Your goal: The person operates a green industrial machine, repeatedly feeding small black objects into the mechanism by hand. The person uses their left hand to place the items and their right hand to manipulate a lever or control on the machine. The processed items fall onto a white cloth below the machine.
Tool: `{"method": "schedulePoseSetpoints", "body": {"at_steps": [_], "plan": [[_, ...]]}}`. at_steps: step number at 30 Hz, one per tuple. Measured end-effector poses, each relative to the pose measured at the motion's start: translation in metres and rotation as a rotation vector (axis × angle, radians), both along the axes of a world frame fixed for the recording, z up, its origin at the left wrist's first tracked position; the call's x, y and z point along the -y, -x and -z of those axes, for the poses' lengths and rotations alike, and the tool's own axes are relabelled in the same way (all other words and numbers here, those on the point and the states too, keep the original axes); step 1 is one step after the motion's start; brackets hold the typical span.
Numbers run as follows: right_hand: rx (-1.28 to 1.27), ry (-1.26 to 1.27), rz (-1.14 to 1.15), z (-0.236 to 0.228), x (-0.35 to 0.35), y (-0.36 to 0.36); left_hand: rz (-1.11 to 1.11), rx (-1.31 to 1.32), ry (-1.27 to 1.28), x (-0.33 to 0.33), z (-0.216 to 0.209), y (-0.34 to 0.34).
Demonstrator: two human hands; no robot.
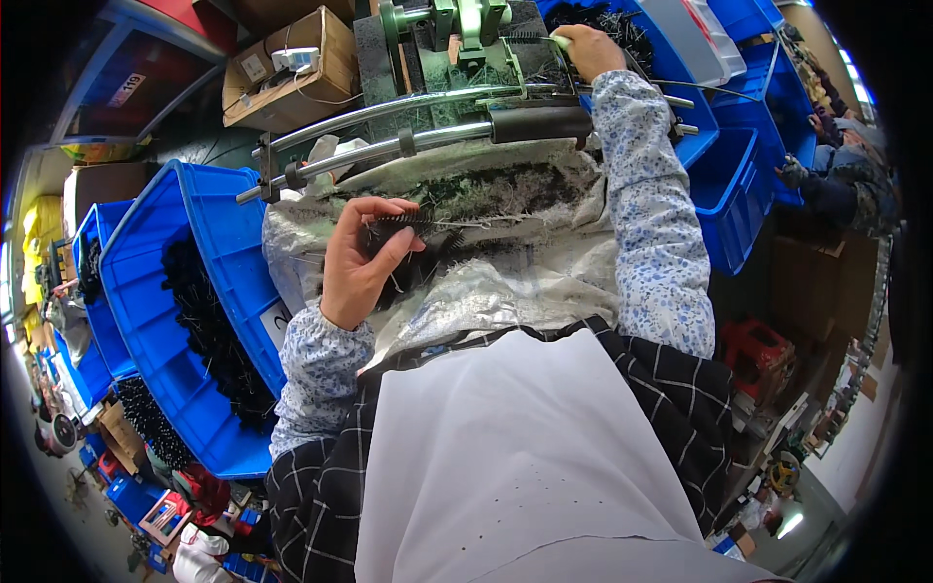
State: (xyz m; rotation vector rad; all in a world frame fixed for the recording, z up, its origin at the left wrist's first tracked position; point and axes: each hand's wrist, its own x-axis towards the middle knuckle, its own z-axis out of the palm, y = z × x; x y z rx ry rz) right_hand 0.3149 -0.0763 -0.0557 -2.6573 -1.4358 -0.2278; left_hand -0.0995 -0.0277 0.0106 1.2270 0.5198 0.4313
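My left hand (pixel 352 267) is raised over a dusty pale cloth (pixel 505 291), thumb and fingers closed around small wire brushes (pixel 437 224). They have dark bristles, and a thin twisted metal stem points to the right. Up at the machine (pixel 473 34), my right hand (pixel 594 52) is curled at the end of a pale green piece; its fingertips are partly hidden, and I cannot make out the full shape of what it grips. Two metal rails (pixel 408 146) cross the machine's near side. Dark bristle debris (pixel 515 189) covers the cloth beneath them.
On the left stands a large blue bin (pixel 228 204) with dark brushes inside. A cardboard box (pixel 292 83) sits beyond it. More brushes fill a bin (pixel 671 49) behind my right hand; another blue bin (pixel 729 199) is at the right. A co-worker (pixel 846 170) is at far right.
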Motion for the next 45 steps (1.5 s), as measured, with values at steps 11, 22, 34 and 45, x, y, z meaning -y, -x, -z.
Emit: {"method": "schedulePoseSetpoints", "body": {"at_steps": [11, 22, 34, 45], "plan": [[-0.988, 0.081, -0.413, -0.081, 0.043, 0.192, 0.040, -0.083, -0.189, 0.016, 0.016, -0.024], [0.133, -0.218, -0.113, -0.013, -0.008, 0.089, -0.071, -0.102, -0.058, 0.003, 0.019, 0.010], [0.136, -0.134, -0.105, 0.006, -0.028, 0.070, -0.066, -0.152, -0.267, 0.006, 0.013, 0.005], [0.099, -0.080, 0.039, -0.003, -0.005, 0.057, -0.048, -0.108, -0.180, 0.005, 0.012, 0.008]]}}
